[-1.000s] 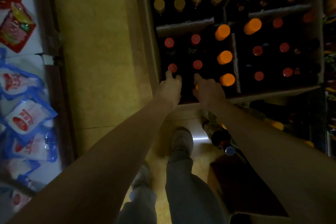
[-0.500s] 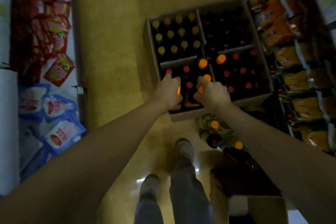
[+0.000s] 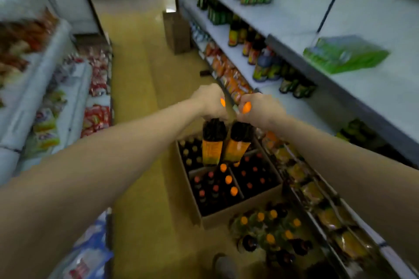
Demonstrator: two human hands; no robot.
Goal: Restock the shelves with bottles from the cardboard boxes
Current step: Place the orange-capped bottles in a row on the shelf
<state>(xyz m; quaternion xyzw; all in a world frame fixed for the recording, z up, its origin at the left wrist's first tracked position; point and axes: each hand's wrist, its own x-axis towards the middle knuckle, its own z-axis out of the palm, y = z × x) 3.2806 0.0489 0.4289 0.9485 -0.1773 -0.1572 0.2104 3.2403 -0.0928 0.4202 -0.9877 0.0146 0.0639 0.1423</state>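
Aisle: I'm looking down a dim shop aisle with a yellow floor [image 3: 136, 88], and the picture is smeared with motion.
Left shelving: the left shelves [image 3: 68, 106] carry red and white packets, too blurred for me to read.
Left hand: my left hand [image 3: 209, 103] is curled round the neck of a dark bottle [image 3: 213, 140], with the orange cap peeking out at my fingers and the orange label hanging below.
Right hand: my right hand [image 3: 260, 108] grips a second bottle [image 3: 238, 142] the same way, just beside the first; whether the two bottles touch, I cannot tell.
Cardboard box: the cardboard box [image 3: 226, 215] sits on the floor under both bottles, divided into compartments that hold bottles with red, orange and yellowish caps.
Floor bottles: loose orange-capped bottles [image 3: 269, 233] stand on the floor at the near right corner of the box.
Right shelving: the white right shelves [image 3: 256, 68] hold bottles in places with bare board between them, and a green pack [image 3: 344, 54] lies on a higher shelf.
Stage: I judge both bottles lifted clear and on their way to a shelf.
Risk, grip: held only by the necks, either bottle could slip and drop into the box or onto the floor bottles.
Risk, swing: hanging so close, the pair could knock together as I turn right.
Risk, placing: setting down both at once could topple standing neighbours.
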